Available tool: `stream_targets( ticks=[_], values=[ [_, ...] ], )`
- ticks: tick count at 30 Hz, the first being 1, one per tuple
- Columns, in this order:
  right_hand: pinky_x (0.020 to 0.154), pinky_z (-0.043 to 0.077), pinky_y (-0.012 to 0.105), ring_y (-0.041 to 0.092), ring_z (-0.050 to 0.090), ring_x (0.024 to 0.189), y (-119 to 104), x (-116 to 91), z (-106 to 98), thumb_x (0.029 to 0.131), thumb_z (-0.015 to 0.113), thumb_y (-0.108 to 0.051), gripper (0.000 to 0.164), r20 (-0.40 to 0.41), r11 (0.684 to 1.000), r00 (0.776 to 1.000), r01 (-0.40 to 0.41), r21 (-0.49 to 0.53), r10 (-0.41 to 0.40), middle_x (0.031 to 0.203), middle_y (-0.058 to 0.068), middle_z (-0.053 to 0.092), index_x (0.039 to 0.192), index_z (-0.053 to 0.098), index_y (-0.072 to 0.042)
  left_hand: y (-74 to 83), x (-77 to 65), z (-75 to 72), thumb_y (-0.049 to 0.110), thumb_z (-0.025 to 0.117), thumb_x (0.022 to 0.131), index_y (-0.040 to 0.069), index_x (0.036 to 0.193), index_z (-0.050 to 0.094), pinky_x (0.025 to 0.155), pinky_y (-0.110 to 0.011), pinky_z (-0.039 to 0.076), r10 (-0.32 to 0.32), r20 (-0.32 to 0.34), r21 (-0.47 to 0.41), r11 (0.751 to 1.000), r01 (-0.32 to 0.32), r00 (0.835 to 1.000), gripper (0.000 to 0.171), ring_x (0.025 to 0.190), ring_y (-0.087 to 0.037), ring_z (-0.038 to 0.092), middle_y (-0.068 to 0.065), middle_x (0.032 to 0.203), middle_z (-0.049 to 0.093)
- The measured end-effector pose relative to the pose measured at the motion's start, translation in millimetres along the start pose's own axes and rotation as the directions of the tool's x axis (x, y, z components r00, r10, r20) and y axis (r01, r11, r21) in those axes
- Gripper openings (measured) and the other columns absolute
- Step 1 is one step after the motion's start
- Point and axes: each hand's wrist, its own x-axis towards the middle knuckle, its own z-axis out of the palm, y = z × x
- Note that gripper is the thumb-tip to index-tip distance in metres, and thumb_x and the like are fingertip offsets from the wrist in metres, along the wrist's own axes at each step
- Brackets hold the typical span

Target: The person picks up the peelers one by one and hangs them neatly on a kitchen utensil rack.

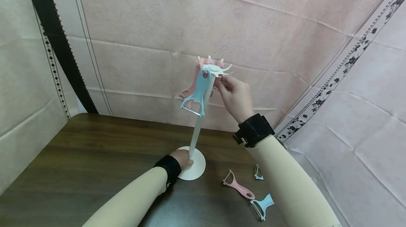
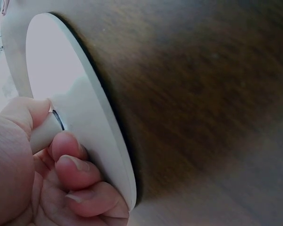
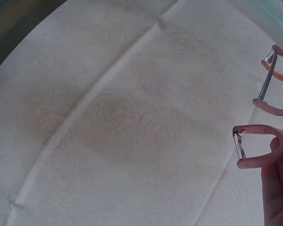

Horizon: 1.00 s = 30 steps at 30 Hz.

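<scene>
A white hook stand (image 1: 197, 128) rises from a round base (image 2: 85, 103), its pole leaning to the right in the head view. My left hand (image 1: 182, 159) grips the foot of the pole, thumb and fingers curled round it close above the base. Up at the crown of hooks (image 1: 215, 69), my right hand (image 1: 236, 96) pinches a pink peeler (image 3: 254, 163), mostly hidden behind the pole in the head view. From the near side of the crown hangs a light blue peeler (image 1: 200, 87). Pink peelers (image 1: 192, 87) hang behind it.
On the brown table (image 1: 111, 149), right of the base, lie a pink peeler (image 1: 241, 187), a light blue peeler (image 1: 264, 204) and a small blue-ended peeler (image 1: 258, 173), partly beside my right sleeve. A pale patterned cloth (image 1: 190, 19) hangs behind the table.
</scene>
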Motion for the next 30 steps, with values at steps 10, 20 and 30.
stream_targets(
  ticks=[10,20,30],
  values=[
    [0.073,0.052,0.019,0.004,0.067,0.090,-2.6,-4.7,7.7,0.097,0.058,-0.014,0.019,0.018,0.998,0.999,-0.046,0.053,0.046,0.104,0.004,0.072,0.111,0.069,-0.007,-41.2,41.1,45.1,0.023,0.068,0.089,0.001,0.095,0.068,0.078,-0.038,0.048,-0.051,-0.045,0.036,0.998,0.053,0.998,0.023,0.071,-0.020,0.057,-0.006,0.077,0.065],
    [0.076,0.052,0.023,0.005,0.067,0.093,-2.1,-5.9,5.0,0.097,0.059,-0.016,0.019,0.038,0.994,0.997,-0.068,0.089,0.065,0.106,0.002,0.071,0.112,0.069,-0.010,-41.1,43.0,46.1,0.023,0.068,0.088,0.003,0.091,0.068,0.074,-0.036,0.048,-0.035,-0.052,0.037,0.999,0.037,0.998,0.020,0.066,-0.018,0.054,-0.001,0.069,0.061],
    [0.078,0.052,0.030,0.010,0.066,0.095,19.9,-22.9,-18.7,0.097,0.060,-0.018,0.020,0.006,0.996,0.996,-0.084,-0.041,0.085,0.106,0.001,0.071,0.110,0.071,-0.010,-39.2,41.3,45.0,0.021,0.068,0.087,0.003,0.089,0.067,0.075,-0.037,0.047,-0.042,-0.037,0.020,0.999,0.043,0.998,0.018,0.066,-0.018,0.054,-0.001,0.069,0.061]
  ],
)
